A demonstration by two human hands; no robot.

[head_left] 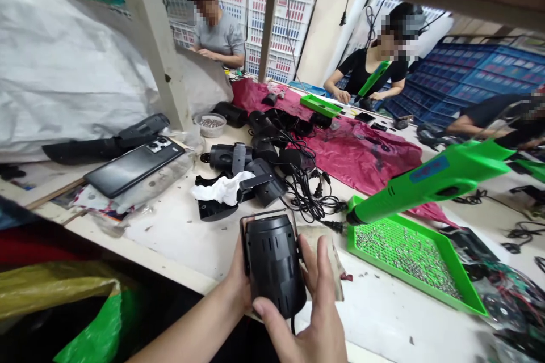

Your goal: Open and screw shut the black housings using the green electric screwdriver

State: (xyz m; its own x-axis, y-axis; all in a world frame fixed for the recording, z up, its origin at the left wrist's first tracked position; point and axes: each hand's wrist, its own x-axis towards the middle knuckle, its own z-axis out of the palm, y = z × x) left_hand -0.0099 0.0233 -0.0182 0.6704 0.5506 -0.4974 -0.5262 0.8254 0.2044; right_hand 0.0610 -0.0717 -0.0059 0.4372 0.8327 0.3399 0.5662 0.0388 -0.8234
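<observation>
A black cylindrical device housing (275, 264) with vent slots and a thin U-shaped metal bracket is held over the front edge of the workbench. A black cord hangs from its lower end. My left hand (242, 275) grips it from the left and behind, most of its fingers hidden by the housing. My right hand (317, 306) is at the lower right, thumb against the front of the housing and fingers along its right side, partly stretched out. Just beyond lie similar black housings (266, 181) and a crumpled white cloth or tissue (223, 188).
On the right, a green electric screwdriver (426, 181) rests above a green tray (472, 305) of small screws. Black cords (313, 204) tangle mid-bench. A phone (136, 164) and a round tub of screws (210, 125) are left. Co-workers (370, 68) sit across the bench, beyond magenta plastic sheeting (361, 156).
</observation>
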